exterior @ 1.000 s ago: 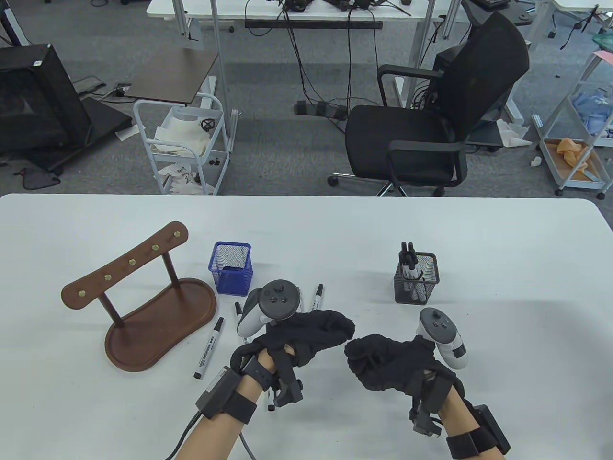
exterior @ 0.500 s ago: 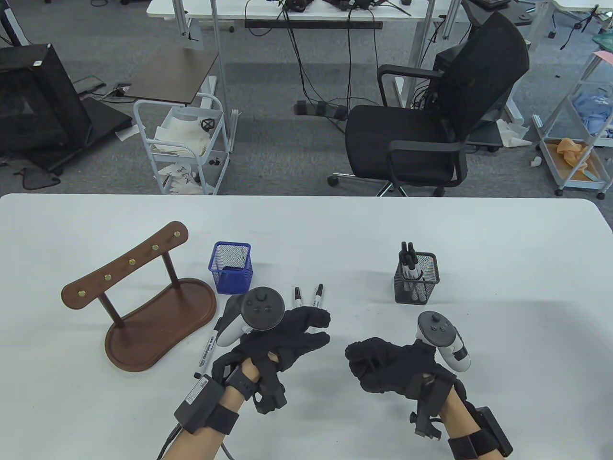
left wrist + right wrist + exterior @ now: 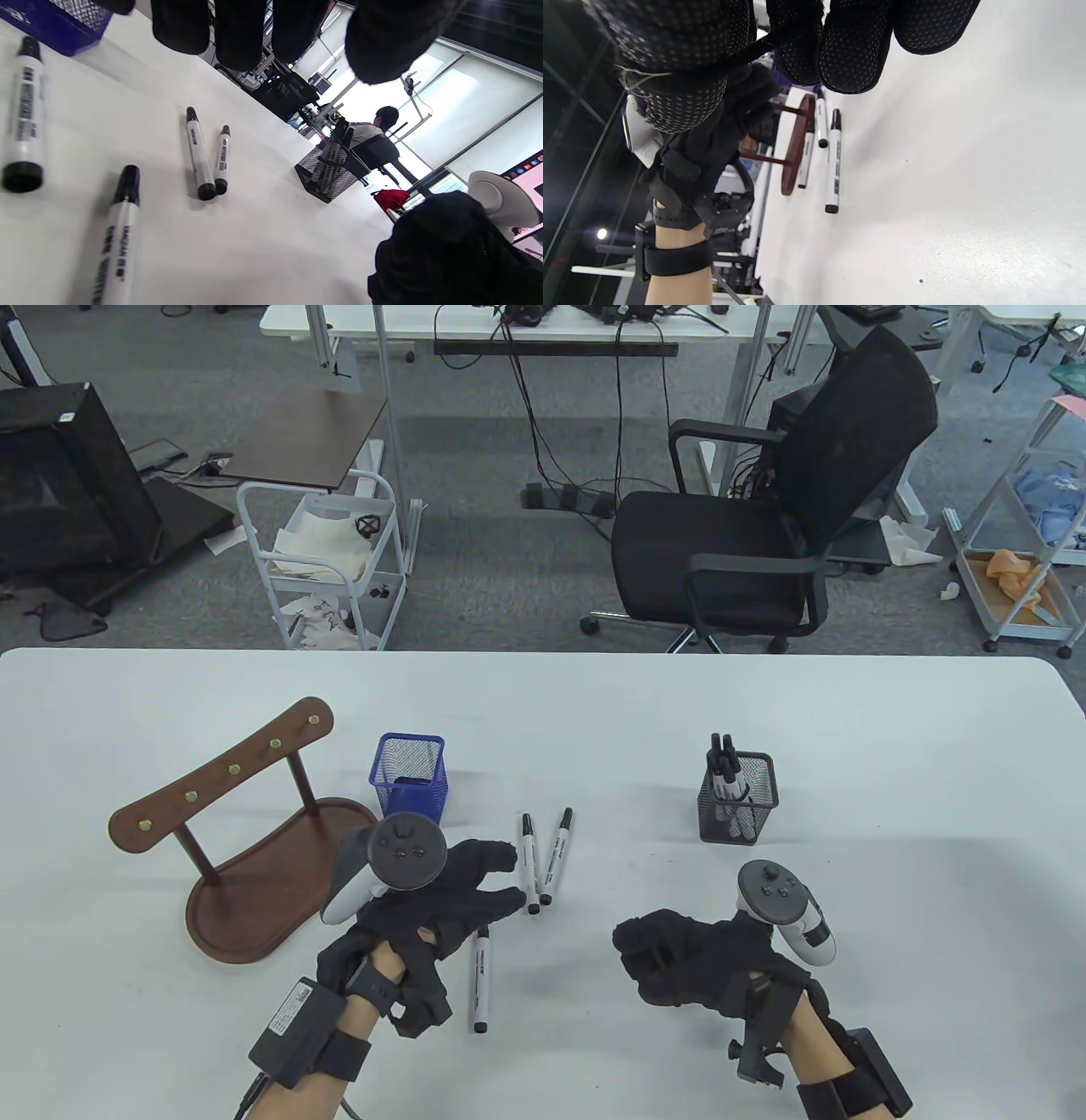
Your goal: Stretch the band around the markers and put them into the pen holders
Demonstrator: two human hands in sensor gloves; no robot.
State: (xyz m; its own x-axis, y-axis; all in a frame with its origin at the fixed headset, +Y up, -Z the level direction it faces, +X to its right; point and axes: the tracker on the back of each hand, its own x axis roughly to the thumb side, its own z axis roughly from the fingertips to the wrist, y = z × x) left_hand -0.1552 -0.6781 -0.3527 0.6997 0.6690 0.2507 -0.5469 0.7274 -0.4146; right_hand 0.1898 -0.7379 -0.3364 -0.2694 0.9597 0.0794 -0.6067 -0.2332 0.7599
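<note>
Left gloved hand (image 3: 441,899) spread above loose white black-capped markers (image 3: 543,861); right gloved hand (image 3: 679,954) pinching thin black band (image 3: 755,48).

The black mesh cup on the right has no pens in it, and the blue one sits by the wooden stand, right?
Not quite. The black mesh pen holder on the right does have markers standing in it; the table view shows their black caps poking above its rim. The rest is right: the blue mesh pen holder sits beside the wooden stand.
</note>
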